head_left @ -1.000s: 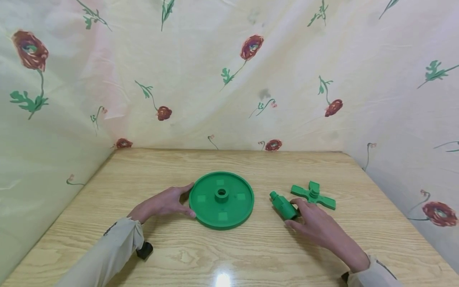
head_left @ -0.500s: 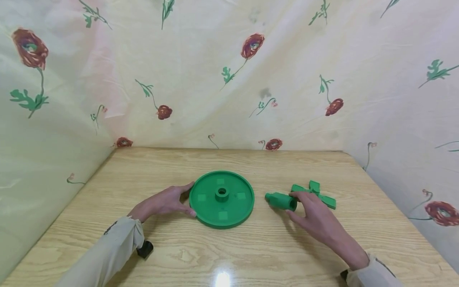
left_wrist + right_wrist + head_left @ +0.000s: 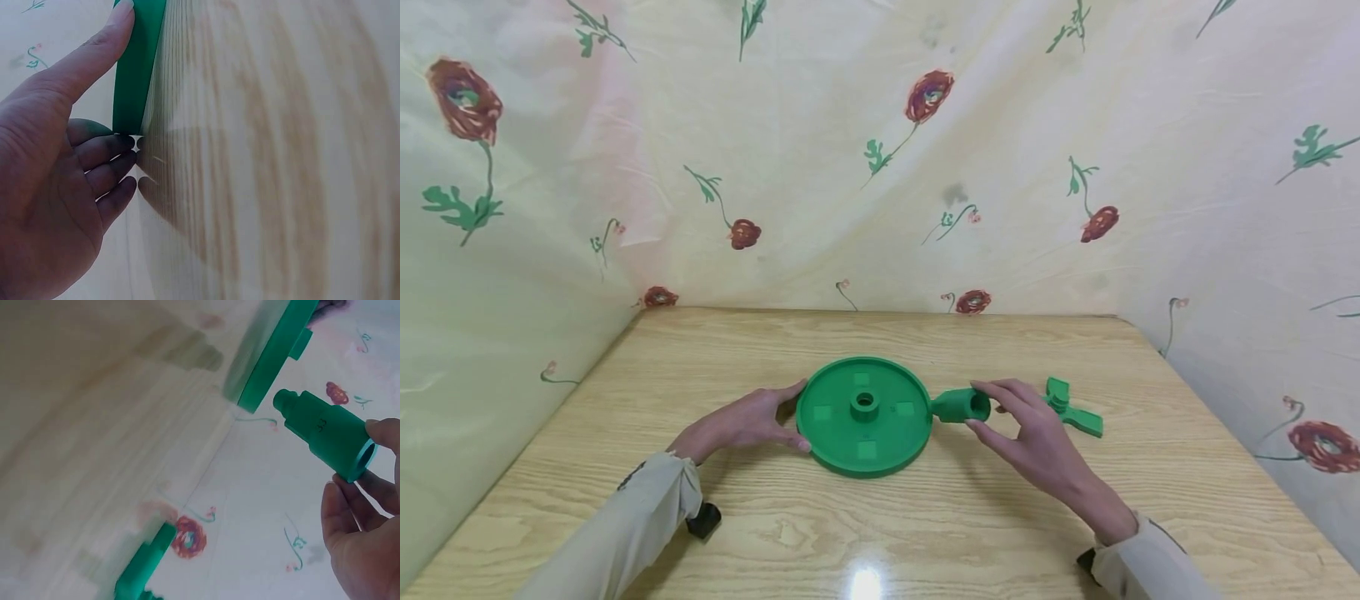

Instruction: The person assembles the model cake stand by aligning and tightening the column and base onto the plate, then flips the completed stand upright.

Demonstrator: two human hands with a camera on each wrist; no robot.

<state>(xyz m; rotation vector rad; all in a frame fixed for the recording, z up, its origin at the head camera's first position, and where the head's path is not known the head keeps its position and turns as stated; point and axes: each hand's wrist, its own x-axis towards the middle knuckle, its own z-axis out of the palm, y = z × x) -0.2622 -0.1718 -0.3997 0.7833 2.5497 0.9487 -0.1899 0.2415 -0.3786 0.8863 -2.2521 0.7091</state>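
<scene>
Flowered cloth [image 3: 805,158] hangs behind a wooden table [image 3: 760,537], on which a green disc [image 3: 831,437] lies flat. At the disc's left rim rests the left hand [image 3: 756,427], thumb and index finger spread wide, seemingly steadying it. Right of the disc is the right hand [image 3: 1037,437], partly hiding a green cross [image 3: 1084,421] farther right. Its fingertips pinch a hollow green piece [image 3: 953,406] by the wide end, raised just beside the disc, probably leaving the narrow tip free.
</scene>
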